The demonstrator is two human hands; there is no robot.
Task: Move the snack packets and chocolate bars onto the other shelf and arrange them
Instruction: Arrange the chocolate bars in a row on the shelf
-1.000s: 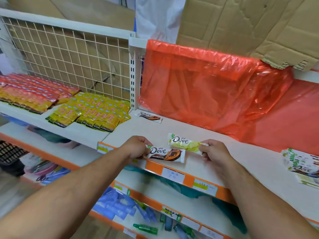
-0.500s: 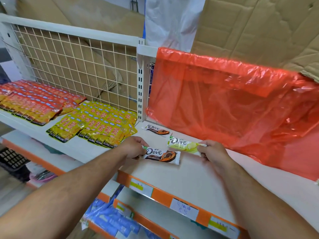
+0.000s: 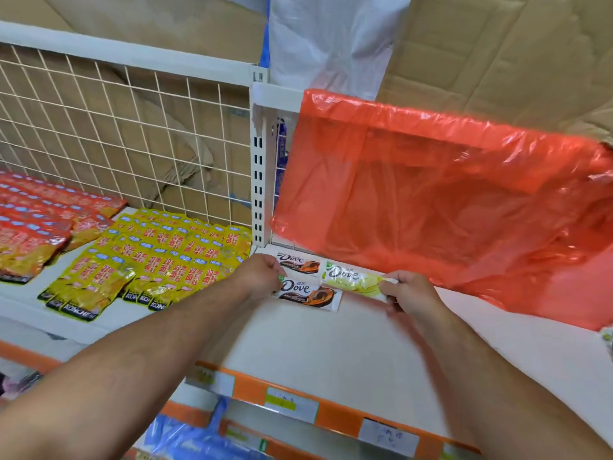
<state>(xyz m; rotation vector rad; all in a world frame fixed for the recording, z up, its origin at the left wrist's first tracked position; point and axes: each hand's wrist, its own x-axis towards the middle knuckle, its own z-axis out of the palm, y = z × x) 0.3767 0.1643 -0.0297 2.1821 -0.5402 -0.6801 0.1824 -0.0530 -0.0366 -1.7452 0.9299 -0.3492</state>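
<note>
Head view looks down on both of our bare hands, low over the right-hand white shelf (image 3: 348, 343). Our left hand (image 3: 262, 277) grips the left end of a brown Dove bar (image 3: 308, 293), fingers curled onto the wrapper. The bar lies flat on the shelf with its length running left to right. Our right hand (image 3: 411, 293) pinches the right end of a pale green Dove bar (image 3: 356, 280) between thumb and fingers. This bar sits just behind the brown one and a little to its right; whether the two wrappers touch we cannot tell.

A second brown Dove bar (image 3: 300, 262) lies flat farther back, at the foot of the slotted upright post (image 3: 258, 167), with its right end close to the green bar's left end.

On the neighbouring shelf to the left, yellow snack packets (image 3: 149, 260) lie in overlapping rows, with red snack packets (image 3: 36, 227) beyond them, in front of a wire mesh back (image 3: 116, 127). A red plastic sheet (image 3: 447, 200) hangs over the back of the right-hand shelf, with cardboard (image 3: 497, 44) above it. An orange edge strip (image 3: 338, 416) with price labels runs along the shelf front.
</note>
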